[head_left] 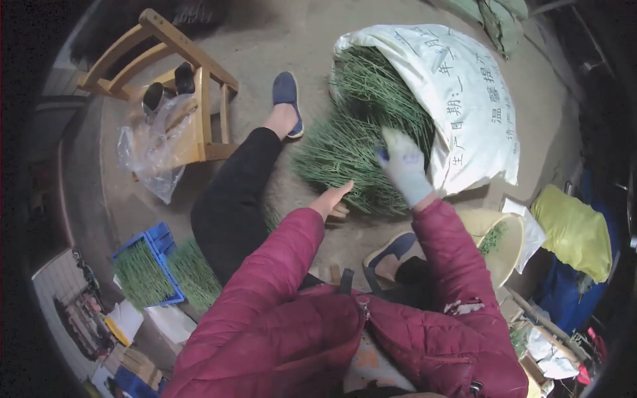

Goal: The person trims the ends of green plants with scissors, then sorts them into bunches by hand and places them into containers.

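A large heap of thin green stems (337, 151) spills from the mouth of a white woven sack (474, 109) lying on its side. My right hand (403, 164), in a pale glove with blue-purple marks, closes over stems at the heap's right side; its fingertips are partly blurred. At the heap's lower left edge is my left hand (334, 201), bare, thumb and fingers apart, right beside the stems. Whether the left fingers touch the stems underneath is hidden.
A wooden chair (204, 99) with a clear plastic bag stands at upper left. Blue crates (161, 255) with green stems are at lower left. A cream tub (507, 249) with some greens sits at right, near a yellow-green sack (574, 232). My legs straddle the work area.
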Motion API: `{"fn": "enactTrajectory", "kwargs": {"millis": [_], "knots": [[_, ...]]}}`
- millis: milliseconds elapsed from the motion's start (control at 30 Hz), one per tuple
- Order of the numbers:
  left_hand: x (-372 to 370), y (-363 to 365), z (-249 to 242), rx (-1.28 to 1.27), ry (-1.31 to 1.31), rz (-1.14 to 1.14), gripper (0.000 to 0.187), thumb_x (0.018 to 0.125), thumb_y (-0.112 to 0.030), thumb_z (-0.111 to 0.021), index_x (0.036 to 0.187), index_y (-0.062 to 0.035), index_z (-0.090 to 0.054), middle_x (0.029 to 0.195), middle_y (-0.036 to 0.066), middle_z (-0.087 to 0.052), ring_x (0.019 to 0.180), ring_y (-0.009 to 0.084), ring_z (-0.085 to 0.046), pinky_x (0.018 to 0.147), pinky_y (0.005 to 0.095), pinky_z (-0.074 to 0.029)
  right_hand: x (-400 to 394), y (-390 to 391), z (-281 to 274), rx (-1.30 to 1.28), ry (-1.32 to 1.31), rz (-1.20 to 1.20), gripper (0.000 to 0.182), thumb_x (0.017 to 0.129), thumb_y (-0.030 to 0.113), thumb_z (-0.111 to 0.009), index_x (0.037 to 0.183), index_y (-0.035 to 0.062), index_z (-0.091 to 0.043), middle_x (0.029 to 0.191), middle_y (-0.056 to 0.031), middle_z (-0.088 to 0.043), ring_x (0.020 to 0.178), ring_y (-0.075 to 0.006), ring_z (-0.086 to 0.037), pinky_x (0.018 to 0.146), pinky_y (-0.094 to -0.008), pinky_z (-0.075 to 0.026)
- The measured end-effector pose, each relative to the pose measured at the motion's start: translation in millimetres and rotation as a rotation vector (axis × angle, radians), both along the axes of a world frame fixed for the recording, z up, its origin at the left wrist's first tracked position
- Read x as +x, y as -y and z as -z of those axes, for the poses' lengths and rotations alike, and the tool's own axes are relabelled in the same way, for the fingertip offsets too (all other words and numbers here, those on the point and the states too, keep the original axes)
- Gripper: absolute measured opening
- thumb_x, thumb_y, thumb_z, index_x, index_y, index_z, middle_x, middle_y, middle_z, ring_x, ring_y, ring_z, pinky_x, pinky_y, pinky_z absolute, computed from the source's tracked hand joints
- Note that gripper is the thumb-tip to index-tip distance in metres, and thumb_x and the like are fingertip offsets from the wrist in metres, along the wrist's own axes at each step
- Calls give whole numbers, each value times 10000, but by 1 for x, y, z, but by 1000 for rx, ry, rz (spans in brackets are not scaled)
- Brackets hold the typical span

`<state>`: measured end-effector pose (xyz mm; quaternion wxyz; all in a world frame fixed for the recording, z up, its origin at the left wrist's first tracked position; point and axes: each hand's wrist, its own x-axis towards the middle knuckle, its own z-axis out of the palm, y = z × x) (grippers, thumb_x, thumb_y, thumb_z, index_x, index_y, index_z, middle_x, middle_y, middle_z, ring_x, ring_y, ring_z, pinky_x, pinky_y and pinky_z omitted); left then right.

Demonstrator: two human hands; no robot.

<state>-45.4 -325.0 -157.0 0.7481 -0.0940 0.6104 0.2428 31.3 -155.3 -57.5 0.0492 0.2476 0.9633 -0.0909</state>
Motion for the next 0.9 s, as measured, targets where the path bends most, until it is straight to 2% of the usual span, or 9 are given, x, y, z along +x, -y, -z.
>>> {"fn": "enactTrajectory", "kwargs": {"millis": [100,200,300,400,500,600,700,800,900], "knots": [[-7,4,-5,-14,-15,130,1073,646,-810,-448,1401,-74,-247,1258,208,-473,948,262,-606,832,333,-503,-61,-41,-2,38,-56,162,634,859,420,-541,1361,97,-328,1319,-103,-431,1218,-237,-398,1010,-381,-326],[-12,4,0,-45,-20,233,913,811,-546,-535,1424,-20,-108,548,-36,-255,410,63,-261,440,235,-323,-89,-77,27,88,294,223,1009,731,452,-688,1434,86,-64,1470,-172,-160,1360,-326,-147,1102,-467,-144],[-28,-7,-23,42,-295,698,577,860,-436,-452,452,-41,-557,493,107,-572,463,245,-545,606,361,-485,-82,-100,72,361,241,188,898,673,285,-751,1400,174,-235,1319,-65,-396,1138,-259,-414,823,-423,-450],[-47,-20,-29,126,-436,542,513,857,-355,-423,527,2,-587,440,79,-522,365,212,-461,523,281,-438,-66,-97,56,161,140,170,578,773,225,-615,1305,158,-397,1110,-48,-541,1034,-239,-490,848,-389,-424],[-63,-33,2,369,-786,447,313,833,-170,-331,548,-116,-215,536,39,-223,500,194,-247,494,357,-182,-30,-89,41,172,-89,175,569,705,199,-665,1245,184,-486,1068,-22,-589,987,-210,-523,797,-342,-430],[-74,-37,14,11,-150,-344,237,888,-277,-516,937,-74,-627,729,97,-645,567,173,-571,475,278,-411,12,-66,12,114,-607,-122,578,589,1,-588,1162,33,-526,1059,-163,-580,987,-311,-521,909,-423,-407],[-57,-7,-4,286,459,-495,400,878,-156,-541,1162,-246,-274,1038,179,-500,883,306,-494,693,432,-397,42,-26,-29,161,-664,-326,340,842,255,-450,1075,52,-593,1007,-112,-605,918,-266,-573,922,-461,-400],[-36,29,-55,524,1067,-643,913,867,-35,-566,1387,-417,80,1347,261,-355,1198,438,-416,911,586,-384,70,1,-38,196,-675,-518,372,738,67,-435,1082,88,-575,1076,-49,-619,931,-256,-584,867,-471,-431],[-15,64,-142,991,-451,148,559,957,-315,-408,1408,-66,-193,1294,118,-469,1271,223,-364,1121,384,-200,91,20,-37,348,-592,-623,303,929,306,-415,1109,125,-576,1080,-44,-612,937,-247,-550,888,-475,-434]]}}
